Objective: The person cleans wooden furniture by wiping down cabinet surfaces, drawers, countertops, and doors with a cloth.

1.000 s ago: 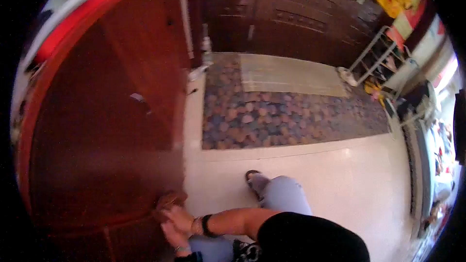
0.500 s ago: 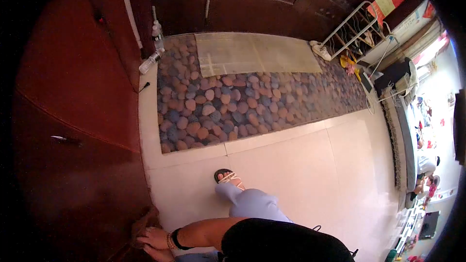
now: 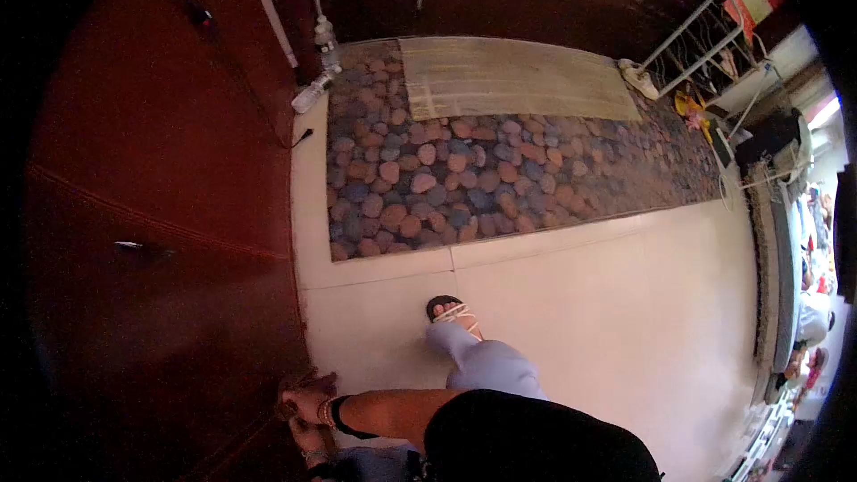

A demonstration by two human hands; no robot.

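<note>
My right hand (image 3: 308,403), with a beaded bracelet and a black band at the wrist, has its fingers closed round a bunched brown cloth (image 3: 320,382). This is low at the left, by the edge of a dark red-brown panel (image 3: 178,330). Just below it is my left hand (image 3: 309,437), partly in shadow; its fingers are curled close to the cloth, and what they grip is hidden. My right arm in a black sleeve (image 3: 527,437) crosses the lower view. A small shiny metal piece (image 3: 129,245) shows on the panel.
My sandalled foot (image 3: 453,311) stands on pale floor tiles (image 3: 607,312). Beyond lie a pebble-patterned mat (image 3: 464,178) and a beige mat (image 3: 518,80). Plastic bottles (image 3: 314,94) and a black plug (image 3: 305,136) are at the left. A metal rack (image 3: 705,45) with shoes stands back right.
My view has shifted, so the floor, mats and panel appear farther right and higher. Both hands stay by the cloth at the panel edge, and more of the left hand and wrist now shows.
</note>
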